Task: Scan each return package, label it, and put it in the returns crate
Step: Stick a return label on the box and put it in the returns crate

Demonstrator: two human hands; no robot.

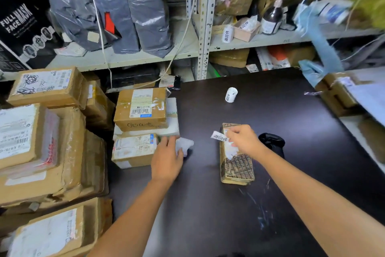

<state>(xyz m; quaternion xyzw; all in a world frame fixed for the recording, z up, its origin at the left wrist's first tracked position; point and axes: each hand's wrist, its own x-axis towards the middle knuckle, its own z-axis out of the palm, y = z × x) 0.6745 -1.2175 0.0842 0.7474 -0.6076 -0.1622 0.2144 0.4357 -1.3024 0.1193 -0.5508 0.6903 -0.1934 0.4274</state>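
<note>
A small brown patterned package point(236, 167) lies on the dark table point(291, 131). My right hand point(243, 140) hovers over its far end and pinches a white printed label point(218, 136) between thumb and fingers. My left hand point(166, 156) is to the left, near the table's edge, holding a crumpled white scrap of paper point(184, 145). A black scanner point(271, 142) lies just right of the package, partly hidden behind my right wrist. A white label roll point(230, 94) stands farther back on the table.
Stacked cardboard parcels point(141, 108) sit at the table's left edge, with larger boxes point(41, 131) piled further left. Metal shelving point(203, 27) behind holds grey mailer bags, boxes and a bottle. More boxes point(337, 92) stand at the right edge.
</note>
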